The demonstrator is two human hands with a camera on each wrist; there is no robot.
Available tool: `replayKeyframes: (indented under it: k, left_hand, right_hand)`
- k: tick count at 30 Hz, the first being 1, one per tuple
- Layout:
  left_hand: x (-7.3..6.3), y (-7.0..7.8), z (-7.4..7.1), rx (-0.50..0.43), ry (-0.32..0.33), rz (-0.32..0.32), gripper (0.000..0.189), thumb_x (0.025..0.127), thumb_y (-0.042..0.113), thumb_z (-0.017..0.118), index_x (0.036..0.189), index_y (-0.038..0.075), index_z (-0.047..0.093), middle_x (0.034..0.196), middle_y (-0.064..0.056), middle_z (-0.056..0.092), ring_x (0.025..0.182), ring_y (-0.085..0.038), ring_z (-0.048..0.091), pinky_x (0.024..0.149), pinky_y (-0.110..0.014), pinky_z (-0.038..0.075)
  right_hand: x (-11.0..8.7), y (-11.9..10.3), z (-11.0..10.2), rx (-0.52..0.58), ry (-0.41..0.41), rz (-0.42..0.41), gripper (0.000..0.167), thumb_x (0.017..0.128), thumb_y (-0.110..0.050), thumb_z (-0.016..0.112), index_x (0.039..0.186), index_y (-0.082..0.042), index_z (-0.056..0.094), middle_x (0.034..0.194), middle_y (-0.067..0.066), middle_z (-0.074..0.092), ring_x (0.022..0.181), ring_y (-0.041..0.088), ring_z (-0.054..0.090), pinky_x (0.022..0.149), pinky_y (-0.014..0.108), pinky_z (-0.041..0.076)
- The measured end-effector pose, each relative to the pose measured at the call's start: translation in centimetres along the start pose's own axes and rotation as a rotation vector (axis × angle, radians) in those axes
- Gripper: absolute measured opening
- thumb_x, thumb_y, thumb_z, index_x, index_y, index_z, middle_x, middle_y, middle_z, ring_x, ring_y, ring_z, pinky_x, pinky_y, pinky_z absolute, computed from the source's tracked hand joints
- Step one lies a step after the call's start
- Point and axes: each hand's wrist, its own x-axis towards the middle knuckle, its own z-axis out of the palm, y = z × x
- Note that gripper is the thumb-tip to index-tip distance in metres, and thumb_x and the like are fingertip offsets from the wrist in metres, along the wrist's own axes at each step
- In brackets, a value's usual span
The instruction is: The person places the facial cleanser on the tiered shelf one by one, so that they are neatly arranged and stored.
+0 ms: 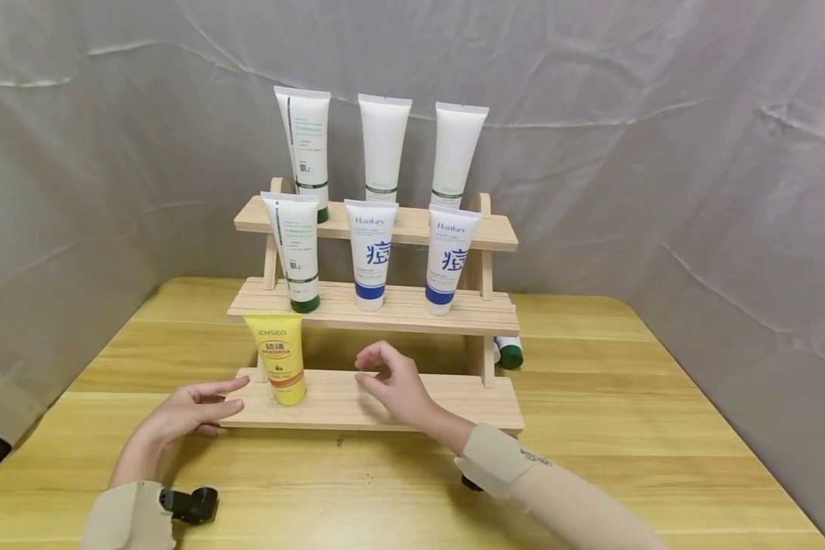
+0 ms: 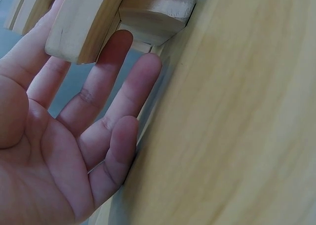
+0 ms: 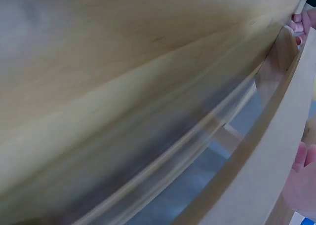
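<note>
A three-tier wooden display shelf stands on the table. My left hand holds the left end of its bottom board, thumb and fingers on either side of the wood; in the left wrist view the fingers lie against it. A yellow tube stands cap down on that board, just right of the left hand. My right hand hovers over the middle of the bottom board, fingers loosely bent, thumb and index finger apart with nothing between them.
Three tubes, one of them a white and green tube, line the top tier. The middle tier bears a green-capped tube and two blue-banded tubes. More tubes, including one with a green cap, lie behind the shelf at right. Grey cloth hangs behind.
</note>
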Motion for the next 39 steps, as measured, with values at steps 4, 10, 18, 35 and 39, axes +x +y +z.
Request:
replayKeyframes:
  k: [4, 10, 18, 35, 39]
  left_hand:
    - [0.0, -0.1, 0.0, 0.000, -0.002, 0.005, 0.040, 0.084, 0.025, 0.064, 0.123, 0.023, 0.056, 0.139, -0.029, 0.022, 0.090, -0.009, 0.049, 0.070, -0.034, 0.048]
    - [0.0, -0.1, 0.0, -0.005, -0.004, 0.011, 0.039, 0.084, 0.025, 0.063, 0.122, 0.024, 0.056, 0.139, -0.029, 0.021, 0.091, -0.010, 0.049, 0.070, -0.034, 0.048]
    - [0.0, -0.1, -0.1, 0.003, -0.002, 0.008, 0.041, 0.084, 0.025, 0.063, 0.124, 0.022, 0.055, 0.139, -0.028, 0.022, 0.091, -0.010, 0.048, 0.070, -0.035, 0.048]
    - [0.0, -0.1, 0.0, -0.008, 0.003, -0.007, 0.039, 0.084, 0.025, 0.064, 0.122, 0.025, 0.057, 0.138, -0.029, 0.021, 0.089, -0.010, 0.048, 0.069, -0.034, 0.048]
    - [0.0, -0.1, -0.1, -0.008, -0.001, -0.008, 0.039, 0.084, 0.026, 0.063, 0.122, 0.025, 0.056, 0.139, -0.028, 0.021, 0.090, -0.010, 0.047, 0.069, -0.034, 0.048]
  right_hand:
    - [-0.3, 0.1, -0.8, -0.006, 0.015, 0.000, 0.015, 0.079, 0.011, 0.058, 0.093, 0.011, 0.053, 0.091, 0.025, 0.058, 0.087, 0.037, 0.054, 0.069, 0.033, 0.048]
    - [-0.9, 0.8, -2.4, -0.015, 0.031, 0.023, 0.012, 0.079, 0.010, 0.059, 0.091, 0.009, 0.056, 0.090, 0.020, 0.060, 0.086, 0.032, 0.056, 0.070, 0.034, 0.048]
    - [-1.8, 0.0, -5.1, 0.019, 0.032, 0.109, 0.010, 0.083, 0.005, 0.059, 0.090, 0.011, 0.059, 0.088, 0.021, 0.061, 0.082, 0.028, 0.055, 0.070, 0.028, 0.047]
    - [-4.4, 2.4, -9.6, -0.011, 0.074, 0.047, 0.004, 0.080, 0.012, 0.058, 0.083, 0.015, 0.058, 0.080, 0.023, 0.060, 0.070, 0.012, 0.054, 0.062, 0.017, 0.045]
    - [-5.0, 4.3, -11.0, -0.029, 0.099, -0.003, 0.004, 0.080, 0.011, 0.058, 0.082, 0.014, 0.058, 0.079, 0.020, 0.060, 0.069, 0.009, 0.054, 0.060, 0.018, 0.046]
